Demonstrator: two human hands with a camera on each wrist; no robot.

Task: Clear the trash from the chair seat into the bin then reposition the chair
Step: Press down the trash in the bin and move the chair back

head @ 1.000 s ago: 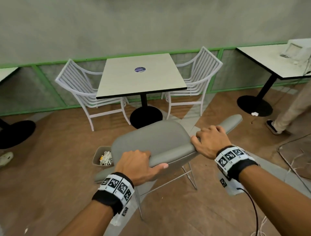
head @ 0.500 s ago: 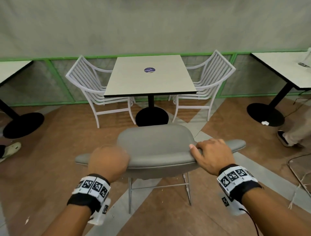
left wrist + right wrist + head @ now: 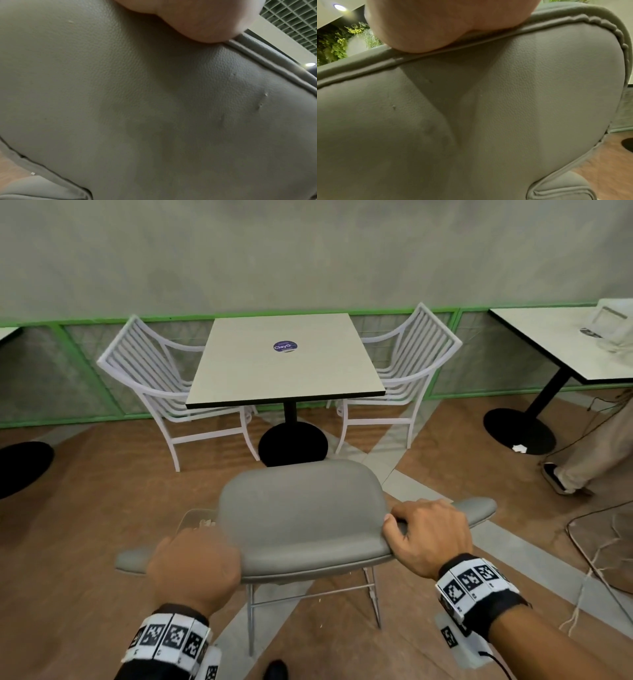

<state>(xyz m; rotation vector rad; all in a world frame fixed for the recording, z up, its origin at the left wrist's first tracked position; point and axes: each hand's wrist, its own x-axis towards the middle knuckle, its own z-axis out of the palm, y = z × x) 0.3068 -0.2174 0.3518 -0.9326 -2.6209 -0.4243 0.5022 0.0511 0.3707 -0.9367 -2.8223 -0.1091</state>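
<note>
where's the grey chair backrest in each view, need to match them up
Head: the grey chair backrest sits centre, low in the picture, left hand and right hand gripping its top edge.
Left wrist: it fills almost the whole picture.
Right wrist: it fills most of the picture.
Shared landmark: the piped seam under the hands.

Grey wall (image 3: 308,251), brown floor (image 3: 102,508) — square table (image 3: 284,364)

The grey chair (image 3: 301,518) is upholstered in matt, fine-grained leather-like material with piped seams, carried on thin bare metal legs. At 12 o'clock a smooth pale laminate table (image 3: 284,361) is flanked by white-painted slatted metal chairs (image 3: 161,378). The floor (image 3: 85,508) is finished in matt brown wood-look planks.
</note>
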